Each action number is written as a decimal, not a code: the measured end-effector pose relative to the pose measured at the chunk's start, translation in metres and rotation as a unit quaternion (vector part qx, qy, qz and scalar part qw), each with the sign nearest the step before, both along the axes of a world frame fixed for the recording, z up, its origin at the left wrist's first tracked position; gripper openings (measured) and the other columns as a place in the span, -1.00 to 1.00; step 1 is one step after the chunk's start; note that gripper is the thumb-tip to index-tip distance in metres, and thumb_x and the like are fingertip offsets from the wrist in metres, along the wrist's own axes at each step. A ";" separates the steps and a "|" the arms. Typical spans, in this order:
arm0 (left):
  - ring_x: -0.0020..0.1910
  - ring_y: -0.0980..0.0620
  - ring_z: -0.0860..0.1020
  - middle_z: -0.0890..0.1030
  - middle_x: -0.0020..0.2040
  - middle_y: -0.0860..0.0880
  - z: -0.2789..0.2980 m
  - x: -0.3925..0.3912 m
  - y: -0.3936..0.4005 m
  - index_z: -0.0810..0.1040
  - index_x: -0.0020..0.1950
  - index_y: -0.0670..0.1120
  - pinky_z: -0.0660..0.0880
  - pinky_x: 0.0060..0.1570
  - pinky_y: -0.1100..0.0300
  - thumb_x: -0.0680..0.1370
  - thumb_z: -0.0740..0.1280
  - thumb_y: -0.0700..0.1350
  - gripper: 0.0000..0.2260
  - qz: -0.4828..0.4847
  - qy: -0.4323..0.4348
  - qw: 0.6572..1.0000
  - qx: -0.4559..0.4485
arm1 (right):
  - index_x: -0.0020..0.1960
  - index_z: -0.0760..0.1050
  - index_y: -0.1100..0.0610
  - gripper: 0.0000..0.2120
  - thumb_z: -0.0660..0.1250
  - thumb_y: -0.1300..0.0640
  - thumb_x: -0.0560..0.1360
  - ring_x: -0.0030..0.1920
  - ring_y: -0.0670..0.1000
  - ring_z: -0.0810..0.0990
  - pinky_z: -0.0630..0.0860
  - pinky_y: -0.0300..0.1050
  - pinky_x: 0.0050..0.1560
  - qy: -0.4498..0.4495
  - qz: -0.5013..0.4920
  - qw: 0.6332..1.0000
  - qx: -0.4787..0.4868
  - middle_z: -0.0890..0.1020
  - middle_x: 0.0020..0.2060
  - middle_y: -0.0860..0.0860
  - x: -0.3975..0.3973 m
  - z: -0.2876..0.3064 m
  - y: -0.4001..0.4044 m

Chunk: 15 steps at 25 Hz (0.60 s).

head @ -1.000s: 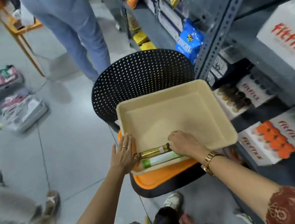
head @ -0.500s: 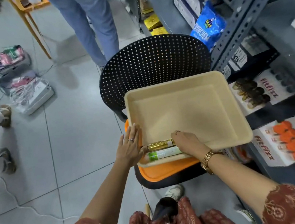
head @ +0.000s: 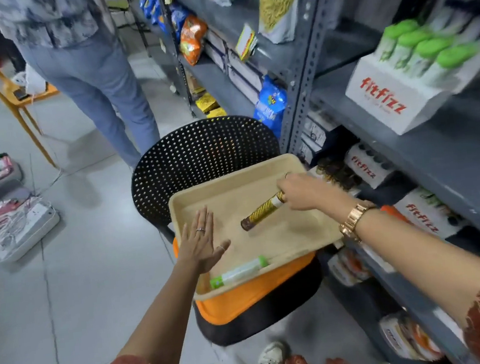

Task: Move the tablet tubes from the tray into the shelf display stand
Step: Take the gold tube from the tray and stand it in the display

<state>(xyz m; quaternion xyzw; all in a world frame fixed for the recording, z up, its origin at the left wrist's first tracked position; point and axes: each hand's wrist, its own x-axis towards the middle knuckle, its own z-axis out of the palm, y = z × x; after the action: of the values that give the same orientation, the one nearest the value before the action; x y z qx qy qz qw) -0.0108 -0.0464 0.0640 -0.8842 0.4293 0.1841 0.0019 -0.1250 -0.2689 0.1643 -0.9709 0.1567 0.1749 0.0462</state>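
Head view: right hand has its grip clenched on the white-capped end of a gold tube, lifted above the tray. Left hand hovers released over the tray's near-left corner, beside a green tube. Tubes look light, stiff, slick; grasp mid-barrel.

right hand: I've lifted the gold tube off the tray's near edge, now held by one end mid-frame | left hand: off the tray rim, fingers spread flat | green tube: now alone at lower edge
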 end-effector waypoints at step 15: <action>0.52 -0.09 -0.17 -0.17 0.55 -0.12 0.104 -0.173 -0.224 -0.16 0.51 -0.18 -0.14 0.48 -0.08 0.24 -0.22 0.32 -0.06 -0.337 -0.045 0.926 -0.163 | 0.00 0.57 0.25 -0.82 0.30 0.23 0.44 -0.03 0.21 0.58 0.50 -0.01 -0.07 -0.094 -0.214 0.959 -0.158 0.64 -0.04 0.20 -0.243 0.220 -0.076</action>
<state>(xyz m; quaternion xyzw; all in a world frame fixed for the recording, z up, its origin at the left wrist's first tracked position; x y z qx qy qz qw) -0.1840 -0.2709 0.1675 -0.6830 0.7253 0.0605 -0.0611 -0.3679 -0.3448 0.3846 -0.9216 0.3818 0.0413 -0.0570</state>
